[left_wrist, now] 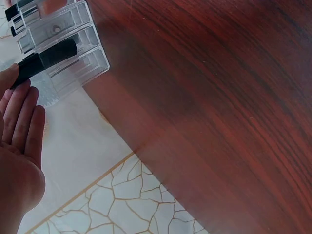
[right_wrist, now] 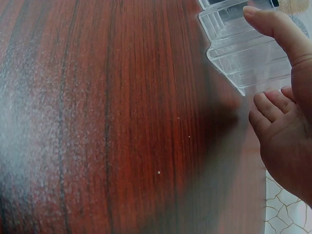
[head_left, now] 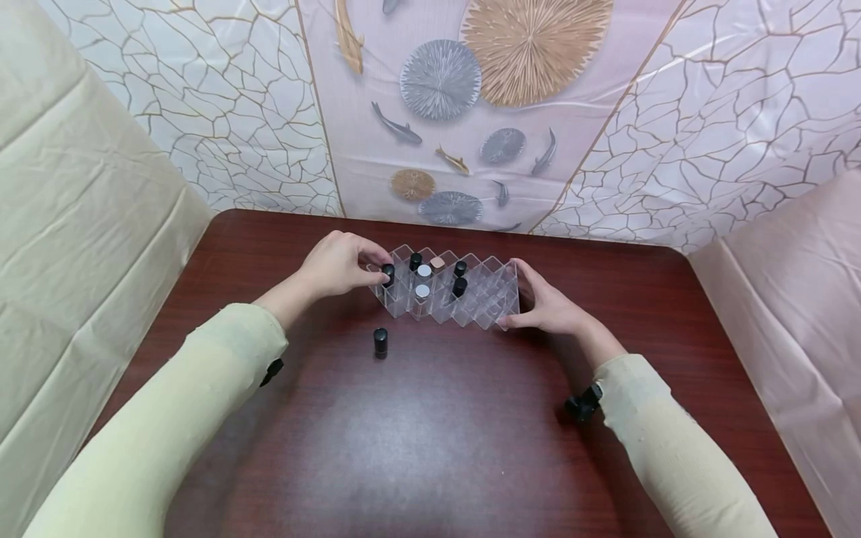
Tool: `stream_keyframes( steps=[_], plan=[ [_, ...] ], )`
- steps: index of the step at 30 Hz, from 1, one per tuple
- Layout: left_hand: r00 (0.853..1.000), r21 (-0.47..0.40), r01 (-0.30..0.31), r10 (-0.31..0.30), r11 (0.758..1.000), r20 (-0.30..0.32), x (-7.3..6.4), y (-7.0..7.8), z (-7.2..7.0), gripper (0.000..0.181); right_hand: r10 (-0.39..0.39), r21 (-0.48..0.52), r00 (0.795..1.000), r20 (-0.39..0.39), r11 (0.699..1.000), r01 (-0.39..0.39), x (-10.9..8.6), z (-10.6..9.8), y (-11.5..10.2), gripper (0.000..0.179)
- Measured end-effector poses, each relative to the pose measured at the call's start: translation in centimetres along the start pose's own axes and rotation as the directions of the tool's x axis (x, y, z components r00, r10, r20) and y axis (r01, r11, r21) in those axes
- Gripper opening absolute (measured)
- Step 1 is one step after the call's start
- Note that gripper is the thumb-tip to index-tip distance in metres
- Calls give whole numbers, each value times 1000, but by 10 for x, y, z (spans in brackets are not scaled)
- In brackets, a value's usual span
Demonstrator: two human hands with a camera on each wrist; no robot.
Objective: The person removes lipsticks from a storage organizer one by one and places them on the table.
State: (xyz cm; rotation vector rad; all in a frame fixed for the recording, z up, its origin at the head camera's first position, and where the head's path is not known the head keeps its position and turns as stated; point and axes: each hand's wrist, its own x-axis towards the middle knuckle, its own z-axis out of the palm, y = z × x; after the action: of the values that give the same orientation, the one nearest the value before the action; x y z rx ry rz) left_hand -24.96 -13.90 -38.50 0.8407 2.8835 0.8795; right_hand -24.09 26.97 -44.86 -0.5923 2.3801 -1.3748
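A clear lipstick organizer [head_left: 440, 310] with diamond-shaped compartments stands toward the back of the table. At its left end my left hand [head_left: 341, 263] pinches the top of a black lipstick tube [head_left: 388, 273]; the left wrist view shows this tube [left_wrist: 53, 53] inside a compartment. My right hand [head_left: 548, 302] grips the organizer's right end, thumb at the near side and fingers at the far side. In the organizer stand several other tubes, with black caps [head_left: 460, 287], white caps [head_left: 422, 291] and a pinkish cap [head_left: 437, 263]. Compartments at the right end hold no tubes.
One more black lipstick tube [head_left: 380, 342] stands upright on the dark red wooden table [head_left: 417, 441], in front of the organizer's left part. Behind the table's back edge hangs a patterned cloth [head_left: 269, 112]. Plain cloth sides rise at left [head_left: 81, 202] and right [head_left: 794, 299].
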Motion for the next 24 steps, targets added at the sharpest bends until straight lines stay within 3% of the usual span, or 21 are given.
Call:
stream_keyframes(
  steps=[17,24],
  plan=[
    [999,-1,-23,23,1000,-44,-7,12,-18,26,-31,11,1000,-2,999,31,0,1,1,107],
    [998,-3,-13,13,1000,-65,-9,16,-27,23,-7,22,1000,2,1000,7,0,0,1,108]
  ],
)
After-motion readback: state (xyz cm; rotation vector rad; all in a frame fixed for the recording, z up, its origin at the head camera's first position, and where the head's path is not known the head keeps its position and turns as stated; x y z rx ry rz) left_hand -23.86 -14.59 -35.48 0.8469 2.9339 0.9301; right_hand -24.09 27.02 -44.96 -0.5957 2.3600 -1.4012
